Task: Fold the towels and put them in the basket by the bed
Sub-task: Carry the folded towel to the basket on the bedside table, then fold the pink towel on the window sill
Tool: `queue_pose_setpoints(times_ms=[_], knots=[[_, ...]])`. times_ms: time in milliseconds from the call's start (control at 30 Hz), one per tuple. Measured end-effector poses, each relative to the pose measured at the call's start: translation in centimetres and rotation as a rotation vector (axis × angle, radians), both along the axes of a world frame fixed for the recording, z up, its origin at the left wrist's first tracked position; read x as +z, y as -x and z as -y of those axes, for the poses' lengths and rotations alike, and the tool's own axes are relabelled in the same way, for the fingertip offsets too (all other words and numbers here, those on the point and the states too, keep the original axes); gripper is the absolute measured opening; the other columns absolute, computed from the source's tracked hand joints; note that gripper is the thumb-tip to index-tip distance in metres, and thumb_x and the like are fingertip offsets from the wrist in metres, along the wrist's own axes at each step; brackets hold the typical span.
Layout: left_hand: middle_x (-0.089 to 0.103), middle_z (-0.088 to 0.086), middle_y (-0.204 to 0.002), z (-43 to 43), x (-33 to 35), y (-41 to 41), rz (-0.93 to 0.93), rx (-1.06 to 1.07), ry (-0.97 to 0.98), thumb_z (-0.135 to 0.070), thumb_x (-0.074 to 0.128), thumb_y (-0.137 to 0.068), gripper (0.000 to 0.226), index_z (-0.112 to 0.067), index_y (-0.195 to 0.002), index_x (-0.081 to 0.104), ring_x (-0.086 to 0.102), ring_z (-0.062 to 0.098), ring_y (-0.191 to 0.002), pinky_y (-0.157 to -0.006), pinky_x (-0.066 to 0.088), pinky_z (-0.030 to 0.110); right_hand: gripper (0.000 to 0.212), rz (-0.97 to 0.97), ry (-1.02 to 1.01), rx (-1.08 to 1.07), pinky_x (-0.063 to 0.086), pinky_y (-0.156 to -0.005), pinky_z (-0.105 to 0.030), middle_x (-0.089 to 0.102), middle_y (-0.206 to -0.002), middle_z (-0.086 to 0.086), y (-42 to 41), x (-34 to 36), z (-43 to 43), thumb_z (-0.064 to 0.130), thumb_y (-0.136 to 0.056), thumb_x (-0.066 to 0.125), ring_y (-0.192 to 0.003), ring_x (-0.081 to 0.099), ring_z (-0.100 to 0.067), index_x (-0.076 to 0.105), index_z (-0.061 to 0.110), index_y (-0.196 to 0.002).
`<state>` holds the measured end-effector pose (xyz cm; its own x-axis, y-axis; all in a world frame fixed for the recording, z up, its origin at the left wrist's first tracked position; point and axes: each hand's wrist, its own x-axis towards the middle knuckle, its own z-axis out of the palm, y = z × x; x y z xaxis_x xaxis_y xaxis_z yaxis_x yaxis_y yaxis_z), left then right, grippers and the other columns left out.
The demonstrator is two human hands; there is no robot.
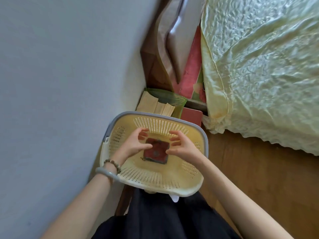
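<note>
I see 1 folded red towel point(156, 152) lying flat on the bottom of the yellow basket point(160, 122) beside the bed point(259, 66). My left grip point(136, 144) and right grip point(181, 145) hover over it, fingers loosely curled, holding nothing.

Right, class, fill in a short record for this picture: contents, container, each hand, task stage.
contents: one folded red towel, flat on the bottom
container: yellow basket between the wall and the bed
left hand: above the towel, fingers loosely curled, holding nothing
right hand: above the towel, fingers loosely curled, holding nothing
task stage: one towel is in the basket
</note>
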<state>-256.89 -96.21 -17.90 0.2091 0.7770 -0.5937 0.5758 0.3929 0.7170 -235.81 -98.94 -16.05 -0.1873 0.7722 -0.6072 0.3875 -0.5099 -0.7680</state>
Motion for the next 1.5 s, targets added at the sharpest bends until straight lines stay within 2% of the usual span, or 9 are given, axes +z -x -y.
queue_pose_setpoints(times_ms=[67,200,400,600,733,900,1133,1400,1500], knots=[[0.053,-0.009,-0.117,0.7,2.9,0.2,0.009,-0.026,-0.078,-0.018,0.077,-0.073,0.064,-0.026,-0.128,0.045,0.051,0.007,-0.108,-0.091,0.048,0.028,0.066,-0.031,-0.060,0.009,0.051,-0.066,-0.016,0.053,-0.117,-0.001,-0.7,2.8,0.4,0.009,-0.076,0.074,-0.103,0.055,-0.016,0.041,0.026,-0.131],[0.055,-0.013,-0.113,1.6,8.9,0.3,0.054,-0.045,-0.244,-0.013,0.079,-0.071,0.064,-0.032,-0.123,0.046,0.054,0.005,-0.106,-0.079,0.050,0.020,0.069,-0.081,-0.174,0.036,0.056,-0.083,-0.032,0.053,-0.119,-0.003,-1.9,8.0,1.1,0.006,-0.074,0.075,-0.107,0.054,-0.019,0.041,0.025,-0.131],[0.055,-0.019,-0.114,2.1,17.2,-2.1,0.121,-0.182,-0.486,-0.020,0.081,-0.069,0.069,-0.038,-0.124,0.043,0.054,-0.003,-0.105,-0.082,0.049,0.012,0.072,-0.102,-0.354,-0.026,0.053,-0.089,-0.031,0.053,-0.119,-0.003,-4.1,15.5,3.2,0.004,-0.073,0.076,-0.110,0.055,-0.015,0.041,0.028,-0.131],[0.058,-0.013,-0.116,2.6,23.5,-5.2,0.282,-0.323,-0.650,-0.013,0.081,-0.069,0.070,-0.033,-0.126,0.046,0.056,0.000,-0.106,-0.087,0.050,0.021,0.071,-0.020,-0.549,-0.185,0.053,-0.088,-0.028,0.054,-0.120,0.003,-6.6,21.3,7.5,0.006,-0.073,0.077,-0.109,0.056,-0.011,0.042,0.041,-0.124],[0.060,-0.009,-0.115,3.8,25.6,-6.9,0.390,-0.418,-0.683,-0.010,0.081,-0.069,0.069,-0.030,-0.127,0.048,0.058,0.005,-0.105,-0.087,0.052,0.025,0.072,0.049,-0.643,-0.308,0.053,-0.088,-0.027,0.053,-0.122,0.000,-7.6,24.1,11.0,0.007,-0.073,0.077,-0.109,0.056,-0.012,0.041,0.036,-0.129],[0.060,-0.008,-0.118,5.5,27.4,-9.8,0.522,-0.511,-0.695,-0.028,0.085,-0.059,0.080,-0.028,-0.129,0.047,0.059,0.005,-0.105,-0.088,0.052,0.028,0.075,0.150,-0.732,-0.467,0.052,-0.087,-0.020,0.051,-0.124,0.003,-8.6,26.3,16.4,0.008,-0.073,0.078,-0.111,0.055,-0.008,0.038,0.037,-0.130],[0.059,-0.009,-0.120,9.4,29.0,-15.9,0.708,-0.697,-0.672,-0.041,0.079,-0.057,0.074,-0.041,-0.123,0.045,0.060,0.008,-0.108,-0.088,0.051,0.027,0.076,0.267,-0.809,-0.747,0.050,-0.091,-0.018,0.050,-0.128,0.004,-10.9,29.0,25.3,0.006,-0.073,0.078,-0.115,0.053,-0.007,0.038,0.035,-0.131],[0.060,-0.008,-0.120,14.1,30.8,-24.7,0.878,-0.884,-0.604,-0.040,0.079,-0.057,0.073,-0.040,-0.122,0.047,0.060,0.009,-0.107,-0.088,0.051,0.026,0.076,0.410,-0.835,-0.980,0.049,-0.094,-0.022,0.051,-0.128,0.006,-14.6,30.7,33.5,0.007,-0.073,0.077,-0.114,0.053,-0.004,0.037,0.043,-0.127],[0.059,-0.007,-0.121,15.9,31.4,-28.7,0.930,-0.945,-0.594,-0.039,0.079,-0.058,0.073,-0.041,-0.123,0.046,0.060,0.010,-0.108,-0.088,0.051,0.027,0.078,0.473,-0.842,-1.053,0.048,-0.092,-0.018,0.050,-0.129,0.010,-16.9,31.5,35.9,0.009,-0.073,0.078,-0.115,0.052,-0.003,0.036,0.041,-0.130]])
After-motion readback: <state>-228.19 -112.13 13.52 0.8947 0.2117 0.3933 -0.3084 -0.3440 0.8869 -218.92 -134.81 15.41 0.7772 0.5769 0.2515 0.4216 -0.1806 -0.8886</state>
